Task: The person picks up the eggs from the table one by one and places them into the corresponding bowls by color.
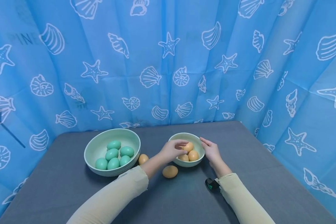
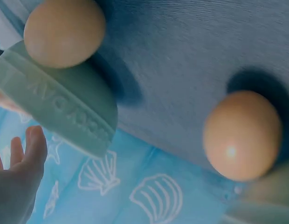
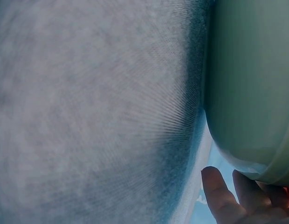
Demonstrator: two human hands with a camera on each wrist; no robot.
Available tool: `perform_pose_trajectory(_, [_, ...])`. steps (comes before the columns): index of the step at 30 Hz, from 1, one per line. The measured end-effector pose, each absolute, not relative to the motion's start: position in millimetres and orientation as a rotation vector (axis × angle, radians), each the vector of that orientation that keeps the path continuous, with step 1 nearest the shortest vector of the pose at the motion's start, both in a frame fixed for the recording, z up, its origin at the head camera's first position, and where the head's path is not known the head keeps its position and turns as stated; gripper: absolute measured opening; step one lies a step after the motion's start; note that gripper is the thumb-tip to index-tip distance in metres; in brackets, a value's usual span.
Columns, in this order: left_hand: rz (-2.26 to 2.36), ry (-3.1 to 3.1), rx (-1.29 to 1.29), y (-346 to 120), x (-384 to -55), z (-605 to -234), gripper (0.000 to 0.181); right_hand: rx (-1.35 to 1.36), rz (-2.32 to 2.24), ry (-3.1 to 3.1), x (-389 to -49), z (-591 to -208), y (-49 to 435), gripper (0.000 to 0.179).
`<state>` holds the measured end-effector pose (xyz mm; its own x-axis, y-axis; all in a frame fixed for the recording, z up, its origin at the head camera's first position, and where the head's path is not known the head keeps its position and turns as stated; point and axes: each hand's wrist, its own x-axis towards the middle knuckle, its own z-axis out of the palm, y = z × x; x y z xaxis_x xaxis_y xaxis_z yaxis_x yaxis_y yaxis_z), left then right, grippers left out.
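Observation:
My left hand (image 1: 172, 151) reaches over the small pale green bowl (image 1: 184, 136), fingers and thumb spread apart above the brown eggs (image 1: 193, 155) in it. In the left wrist view the left hand (image 2: 21, 172) has nothing between its fingers. At the bowl's right side my right hand (image 1: 211, 152) holds it by the rim and outer wall; the right wrist view shows the fingers (image 3: 242, 196) against the bowl (image 3: 251, 88). A loose brown egg (image 1: 170, 171) lies on the table in front of the small bowl. Another brown egg (image 1: 143, 159) lies beside the large bowl.
The large pale green bowl (image 1: 91, 146) stands on the left with several green eggs (image 1: 112, 154) inside. A grey cloth (image 1: 170, 205) covers the table. Behind it hangs a blue curtain (image 1: 168, 77) printed with shells and starfish. A small black device (image 1: 212, 185) sits at the right wrist.

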<state>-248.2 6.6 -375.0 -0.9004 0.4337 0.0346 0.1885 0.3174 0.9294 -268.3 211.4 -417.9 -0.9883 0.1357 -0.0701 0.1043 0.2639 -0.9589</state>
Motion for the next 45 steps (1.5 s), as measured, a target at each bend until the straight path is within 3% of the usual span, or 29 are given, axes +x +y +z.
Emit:
perform_pose_trajectory(9, [1.579,2.332,0.607,-30.2,-233.8,-368.0,0.04,-0.243,1.896,-2.493,-267.3,-414.9,211.6,0.043])
perform_pose_trajectory(22, [1.444,2.313,0.781,-62.7,-217.9,-386.6,0.033,-0.272,1.903,-2.511,-265.7,-413.5,209.5,0.044])
perform_pose_trajectory(45, [1.347,2.252,0.7,-68.1,-220.8,-414.4,0.033,-0.295,1.903,-2.514,-265.0,-412.6,208.6,0.044])
